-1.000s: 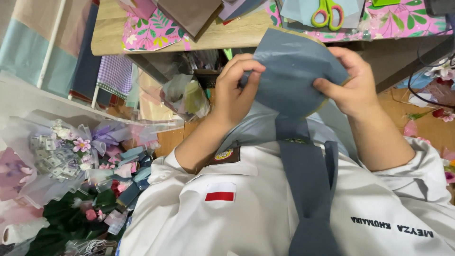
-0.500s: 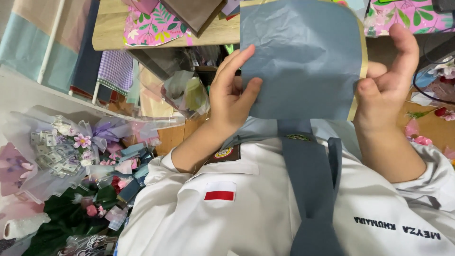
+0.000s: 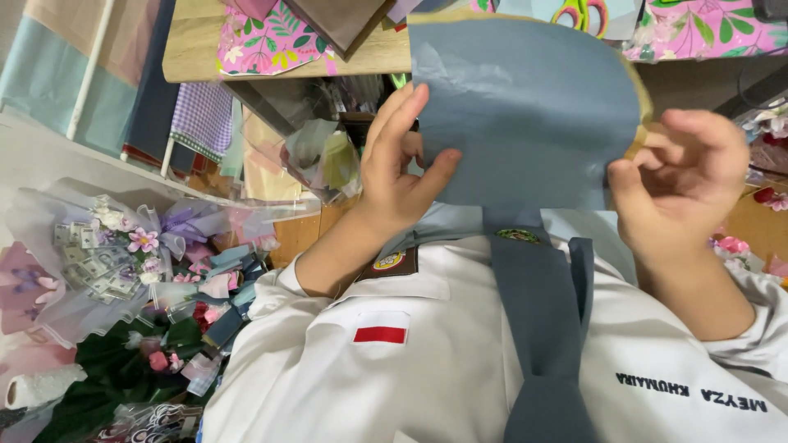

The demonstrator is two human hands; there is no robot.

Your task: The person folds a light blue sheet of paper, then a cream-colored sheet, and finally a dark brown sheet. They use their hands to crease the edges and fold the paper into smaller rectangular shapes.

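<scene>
**Blue-grey sheet held up between two hands**

Wooden tabletop (image 3: 386, 57) fills the upper edge of the view, strewn with a pink floral-patterned paper (image 3: 263, 41), a brown sheet (image 3: 336, 20) and scissors (image 3: 579, 15) with coloured handles. Below it, on the left, bouquets wrapped in pale tissue and purple ribbon (image 3: 123, 246) are heaped on the floor.

A blue-grey paper sheet (image 3: 525, 107) is held upright in front of the chest, above a white shirt (image 3: 394, 369) and a grey tie (image 3: 542, 328). The left hand (image 3: 394, 176) is pressed to the sheet's left edge, thumb on the near face and fingers stretched long behind or beside it. The right hand (image 3: 681, 193) is closed on the right edge, where a thin tan backing shows; the edge is pinched between thumb and curled fingers.

For the smoothing or folding that appears to be in hand, an even pull from both edges would probably serve best, so that the creases already seen near the upper left are not deepened. A light grip is advisable, since thin paper of this kind is likely to tear or wrinkle under a hard pinch.
</scene>
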